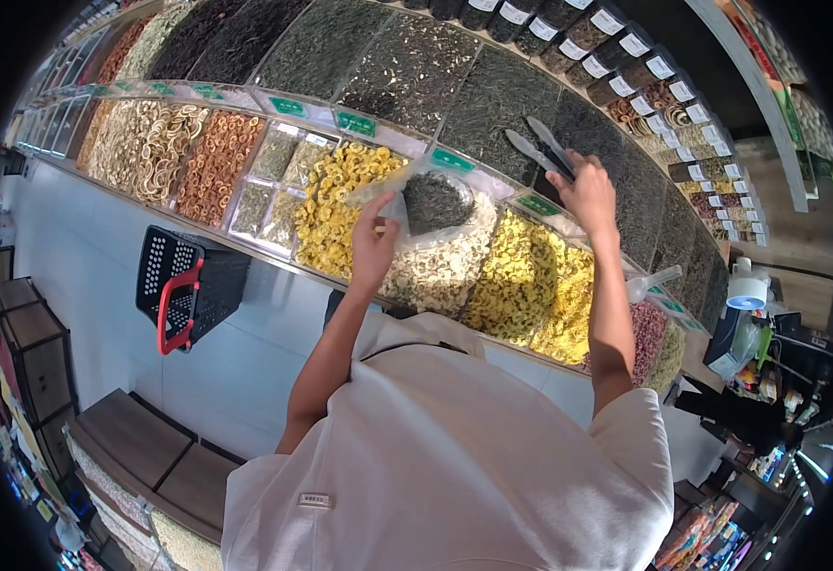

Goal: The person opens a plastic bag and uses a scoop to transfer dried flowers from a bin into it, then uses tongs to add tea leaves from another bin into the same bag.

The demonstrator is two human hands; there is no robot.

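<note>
My left hand (374, 246) pinches the edge of a clear plastic bag (392, 206), which has dark, dry tea leaves (436, 202) in it. The bag rests over a bin of pale dried flowers (440, 271). Metal tongs (528, 147) are in my right hand (587, 195), their two arms spread apart and pointing away from me. Their tips are over a bin of dark loose tea (494, 105), with nothing visible between them. My fingers wrap round the near end of the tongs.
Yellow dried flowers (338, 211) fill bins on both sides of the bag. A clear scoop (652, 282) lies at the right. Labelled jars (616, 88) line the back. On the floor at left stands a black shopping basket (209, 285) with a red handle.
</note>
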